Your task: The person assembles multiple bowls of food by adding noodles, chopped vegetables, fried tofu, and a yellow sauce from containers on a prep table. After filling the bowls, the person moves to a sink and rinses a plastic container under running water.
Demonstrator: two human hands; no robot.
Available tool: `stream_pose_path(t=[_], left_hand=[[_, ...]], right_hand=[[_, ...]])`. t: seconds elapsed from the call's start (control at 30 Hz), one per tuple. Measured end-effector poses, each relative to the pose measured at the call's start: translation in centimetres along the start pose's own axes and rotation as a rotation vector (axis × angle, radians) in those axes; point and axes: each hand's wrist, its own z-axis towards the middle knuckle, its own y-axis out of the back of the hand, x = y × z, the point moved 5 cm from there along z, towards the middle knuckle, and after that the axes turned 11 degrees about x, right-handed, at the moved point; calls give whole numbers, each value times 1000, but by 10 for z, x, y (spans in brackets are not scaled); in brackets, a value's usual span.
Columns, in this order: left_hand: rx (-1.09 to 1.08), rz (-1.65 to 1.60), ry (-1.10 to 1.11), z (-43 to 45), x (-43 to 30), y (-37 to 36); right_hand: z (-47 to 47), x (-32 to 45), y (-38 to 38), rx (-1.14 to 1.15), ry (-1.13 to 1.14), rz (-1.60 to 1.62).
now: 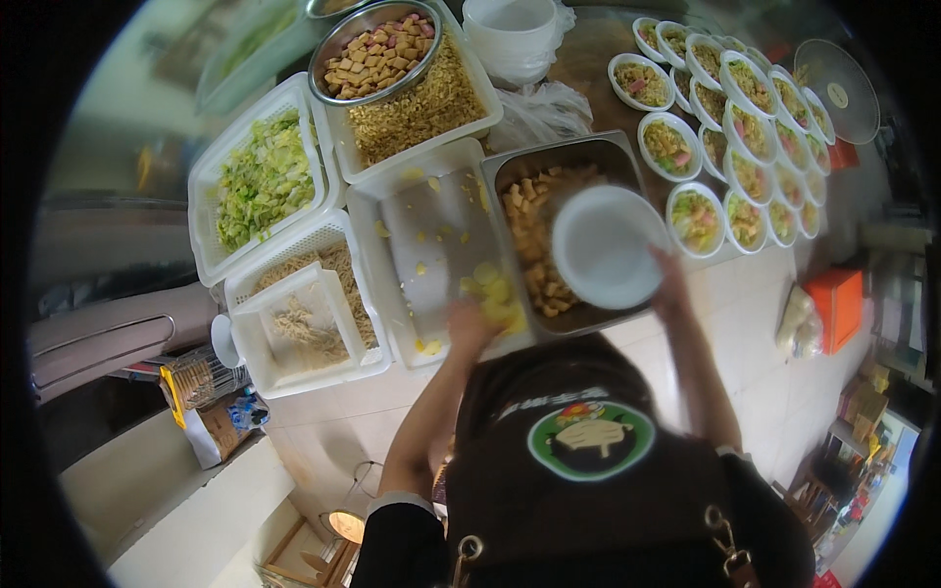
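My right hand (667,283) grips the rim of a white plastic bowl (609,246), blurred and held over a steel pan (636,158) of light brown food chunks (544,283). Nothing shows inside the bowl. My left hand (472,327) reaches into the near end of a white plastic tray (367,213), against pale yellow slices (494,290); its fingertips are blurred, so whether it grips any slice cannot be told. A few yellow bits lie scattered over the rest of that tray.
At left are baskets of chopped lettuce (268,176) and shredded food (309,323). A steel bowl of cubes (378,62) rests on a bin of grainy food (419,110). Behind stand stacked bowls (509,29) and a plastic bag (544,114). Filled bowls (665,147), some stacked, cover the right.
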Motion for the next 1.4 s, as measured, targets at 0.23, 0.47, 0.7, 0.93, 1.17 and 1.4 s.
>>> stream_pose_path(t=[0.23,0.47,0.7,0.93,1.17,1.4], left_hand=[[-357,123,-50,3,-18,-22],[-122,-259,-91,19,-28,-12],[6,-881,-151,29,35,12],[75,-943,-591,-17,-101,124],[-285,-499,-493,-19,-77,130],[-378,145,-464,2,-38,25]], right_hand=[[4,1,-11,40,-22,-10],[3,-16,-11,101,-35,3],[-1,-5,-30,120,63,-204],[-5,-11,-52,129,168,-353],[6,-15,-30,50,189,-265],[8,-16,-11,69,201,-211]])
